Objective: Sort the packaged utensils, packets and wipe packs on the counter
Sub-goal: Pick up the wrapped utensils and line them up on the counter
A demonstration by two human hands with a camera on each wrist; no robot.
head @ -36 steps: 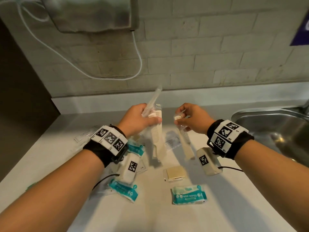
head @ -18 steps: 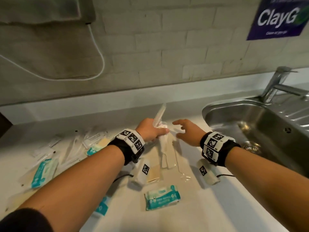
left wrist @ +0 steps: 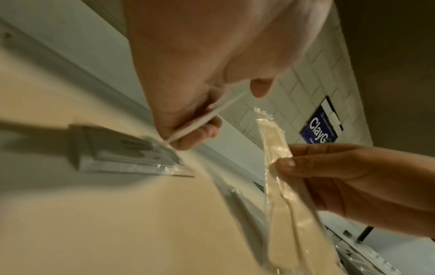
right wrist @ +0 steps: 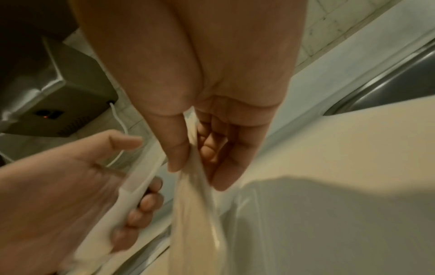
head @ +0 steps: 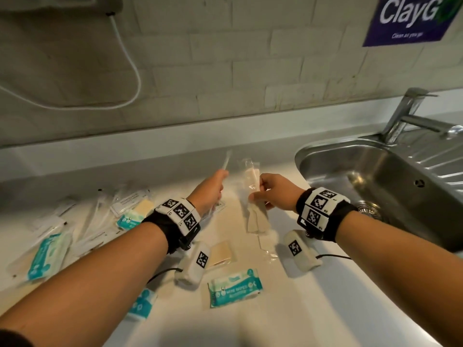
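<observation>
Pale counter (head: 288, 316) is running beneath a grey brick wall, and at its far left a loose heap of sealed utensils (head: 82, 221) and teal wipe packs (head: 43, 254) is lying well apart from the sink (head: 375, 171) on the right. Moving rightward, the left hand (head: 209, 191) is curling its fingers round a slim white wrapped utensil (head: 51, 160)→ (head: 225, 162), its long axis tilting up and away toward the wall. Just beside it, the right hand (head: 274, 194) is pinching a clear sleeve of pale wooden cutlery (head: 254, 196) between thumb and fingers, near its upper half; the sleeve is hanging almost upright, top toward the wall, lower end drooping toward the counter. Below the wrists, a tan packet (head: 221, 252) and a mini wipes pack (head: 235, 288) are lying flat. Judging from the layout, the left hand is the nearer to the heap, so its slim piece is likely heading leftward, while the wooden set is probably needing its own spot; the limp sleeve could swing or slip as it travels.
</observation>
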